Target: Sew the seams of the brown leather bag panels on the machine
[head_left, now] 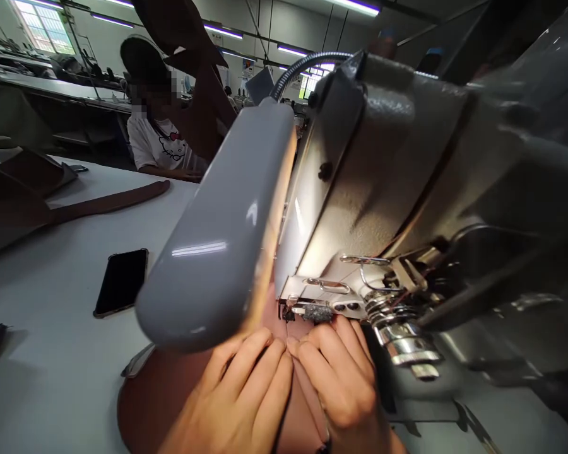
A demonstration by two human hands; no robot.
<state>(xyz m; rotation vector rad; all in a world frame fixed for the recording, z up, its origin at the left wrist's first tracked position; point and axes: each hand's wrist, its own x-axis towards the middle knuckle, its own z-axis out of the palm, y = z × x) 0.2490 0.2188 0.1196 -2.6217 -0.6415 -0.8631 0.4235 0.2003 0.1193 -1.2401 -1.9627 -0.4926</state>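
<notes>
**Left hand [250, 391] and right hand [338, 372] hold a reddish-brown, leather-like piece [156, 394] beneath a large, pale metal sewing machine [383, 157]**

The fingers of both hands are drawn in narrow, their tips pressing on the piece on either side of a line that runs toward the small metal presser foot [288, 312]. The fingertips of the two hands nearly meet just in front of the foot. The piece lies under the hands and spreads left across the white tabletop [52, 302], its curved edge visible.

A smooth, rounded grey lamp [218, 221] hangs from a flexible metal tube [312, 60] and casts warm light near the foot. Shiny round tension discs [402, 334] stand out from the machine, right of the right hand.

Left of the lamp, a black rectangular phone [122, 282] lies on the tabletop, its screen dark. Beyond it rest a long brown strip [118, 198] and folded brown material [14, 202].

Across the tabletop is a person [156, 120] in a white printed T-shirt [168, 148]. The print shows a cat-like face with a red bow and dark lettering below, too unclear to read with certainty.
</notes>
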